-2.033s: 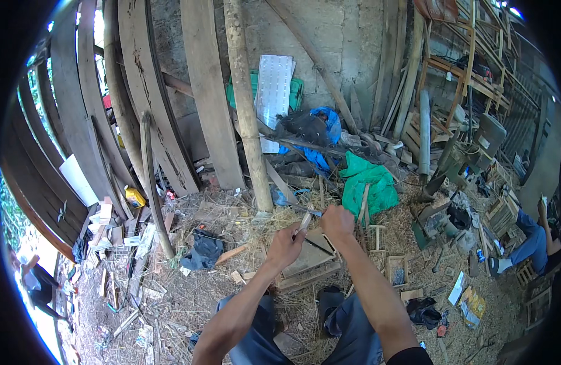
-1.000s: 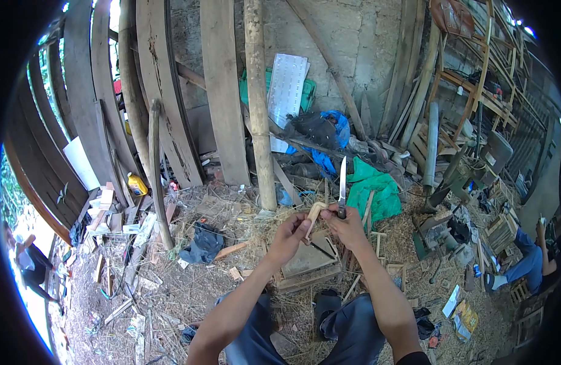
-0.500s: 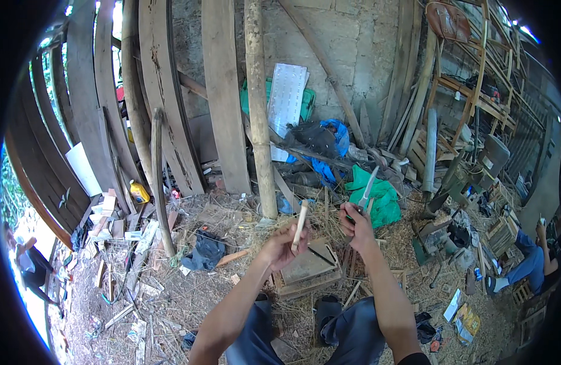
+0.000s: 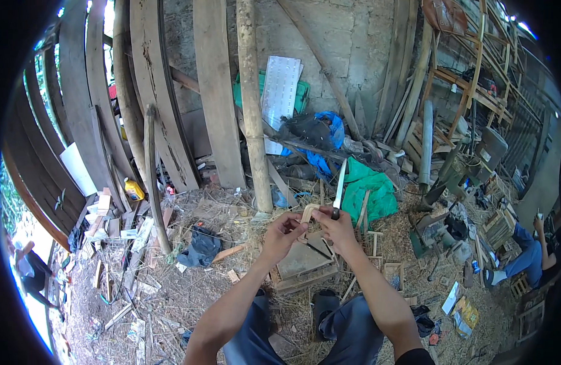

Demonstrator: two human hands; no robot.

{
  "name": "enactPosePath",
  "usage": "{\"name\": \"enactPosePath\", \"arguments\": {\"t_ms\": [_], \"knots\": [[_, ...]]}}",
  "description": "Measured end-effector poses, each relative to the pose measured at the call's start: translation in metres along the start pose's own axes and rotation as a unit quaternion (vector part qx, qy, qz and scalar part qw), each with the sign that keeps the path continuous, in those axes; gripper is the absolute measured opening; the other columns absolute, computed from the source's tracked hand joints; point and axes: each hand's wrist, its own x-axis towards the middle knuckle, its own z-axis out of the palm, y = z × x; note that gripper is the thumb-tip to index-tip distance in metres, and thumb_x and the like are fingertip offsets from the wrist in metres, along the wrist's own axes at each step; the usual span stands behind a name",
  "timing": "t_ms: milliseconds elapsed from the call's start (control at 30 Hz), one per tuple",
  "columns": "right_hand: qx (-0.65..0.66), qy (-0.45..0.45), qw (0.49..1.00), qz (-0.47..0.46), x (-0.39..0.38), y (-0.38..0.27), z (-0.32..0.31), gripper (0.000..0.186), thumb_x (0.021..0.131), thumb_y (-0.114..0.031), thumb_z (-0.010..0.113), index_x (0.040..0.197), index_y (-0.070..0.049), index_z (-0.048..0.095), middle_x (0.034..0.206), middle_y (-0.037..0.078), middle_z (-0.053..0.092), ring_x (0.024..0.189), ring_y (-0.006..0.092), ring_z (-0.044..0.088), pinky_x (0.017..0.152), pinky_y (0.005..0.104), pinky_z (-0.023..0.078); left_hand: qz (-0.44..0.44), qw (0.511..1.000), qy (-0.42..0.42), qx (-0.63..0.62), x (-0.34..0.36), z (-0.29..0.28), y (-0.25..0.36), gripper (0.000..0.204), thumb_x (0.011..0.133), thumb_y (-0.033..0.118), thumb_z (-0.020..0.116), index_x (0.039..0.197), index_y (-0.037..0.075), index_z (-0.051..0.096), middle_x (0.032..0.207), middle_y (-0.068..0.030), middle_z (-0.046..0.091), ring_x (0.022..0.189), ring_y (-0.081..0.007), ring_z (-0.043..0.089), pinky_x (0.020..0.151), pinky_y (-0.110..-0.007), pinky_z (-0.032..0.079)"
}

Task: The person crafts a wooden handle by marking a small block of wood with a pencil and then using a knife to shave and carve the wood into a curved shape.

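Note:
In front of me my left hand (image 4: 285, 234) is closed on a small pale piece of wood (image 4: 307, 212), which looks bent at its upper end. My right hand (image 4: 338, 230) grips a knife (image 4: 340, 190) by its dark handle, the blade pointing up and away. The thumb and fingers of that hand also meet the wood piece near its top. Below both hands stands a low wooden block or box (image 4: 302, 266) with a thin black stick (image 4: 319, 250) lying on it. The fingers partly hide the wood piece.
A green plastic sheet (image 4: 370, 193) lies beyond my right hand. A wooden post (image 4: 249, 109) rises ahead, left of a blue tarp (image 4: 333, 131). A dark plastic bag (image 4: 201, 246) and wood scraps litter the ground. People sit at the far right (image 4: 527, 258) and far left (image 4: 34, 267).
My hands have come together. The wood piece has turned from a straight-looking edge to a bent outline, and my right hand with the knife has moved left to meet it.

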Motion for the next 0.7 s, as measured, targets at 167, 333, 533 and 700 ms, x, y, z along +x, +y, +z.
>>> {"name": "enactPosePath", "arguments": {"t_ms": [167, 333, 533, 700], "knots": [[0.136, 0.015, 0.987, 0.079, 0.001, 0.004, -0.004, 0.013, 0.084, -0.016, 0.072, 0.085, -0.006, 0.063, 0.062, -0.006, 0.049, 0.047, 0.0026, 0.035, 0.04, 0.0215, 0.025, 0.035, 0.988, 0.024, 0.148, -0.003, 0.012, 0.021, 0.025, 0.086, 0.01, 0.07, 0.107, -0.001, 0.062, 0.082, -0.0034, 0.065, 0.074, -0.0096, 0.06, 0.068, -0.026, 0.05], [0.236, -0.05, 0.964, 0.112, 0.001, 0.002, -0.011, 0.013, 0.085, -0.016, 0.07, 0.088, -0.007, 0.061, 0.069, -0.004, 0.053, 0.046, 0.0034, 0.035, 0.039, 0.0205, 0.025, 0.01, 0.988, 0.045, 0.149, -0.005, 0.016, 0.03, 0.024, 0.086, 0.009, 0.07, 0.107, -0.001, 0.064, 0.08, -0.0034, 0.065, 0.075, -0.0083, 0.061, 0.07, -0.025, 0.051], [0.25, -0.072, 0.961, 0.095, -0.004, 0.004, -0.005, 0.01, 0.087, -0.014, 0.063, 0.083, -0.009, 0.055, 0.07, -0.004, 0.05, 0.046, 0.0032, 0.035, 0.038, 0.0204, 0.025, 0.049, 0.992, -0.002, 0.118, -0.007, 0.015, 0.024, 0.026, 0.087, 0.008, 0.069, 0.11, -0.001, 0.062, 0.082, -0.0043, 0.065, 0.073, -0.0092, 0.061, 0.067, -0.026, 0.051], [0.199, -0.019, 0.979, 0.043, 0.003, 0.01, 0.005, 0.01, 0.087, -0.015, 0.06, 0.084, -0.01, 0.052, 0.067, -0.003, 0.048, 0.047, 0.003, 0.036, 0.039, 0.0208, 0.026, 0.002, 0.999, -0.032, -0.002, -0.003, 0.008, 0.013, 0.025, 0.091, 0.012, 0.064, 0.113, 0.0, 0.06, 0.087, -0.0047, 0.063, 0.079, -0.0105, 0.059, 0.072, -0.028, 0.049]]}}
